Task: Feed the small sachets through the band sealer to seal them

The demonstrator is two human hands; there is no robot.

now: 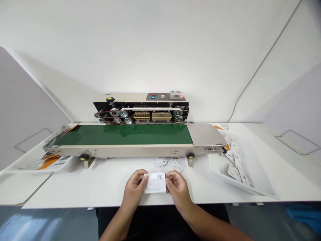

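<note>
A small white printed pouch point(155, 183) with rounded corners and faint red and black print is held up in front of me, over the table's front part. My left hand point(135, 187) pinches its left edge, thumb on the face towards me. At the opposite edge, my right hand point(177, 188) grips it between thumb and fingers. Just beyond the hands, several similar white pouches point(173, 165) lie on the table, partly hidden under the conveyor's front side.
Across the table point(107, 187) stands a band sealer point(140, 112) with a green conveyor belt point(125, 133). To the right, a white tray point(263, 192) contains several white pouches. Another white tray point(67, 165) at the left holds orange and white pouches.
</note>
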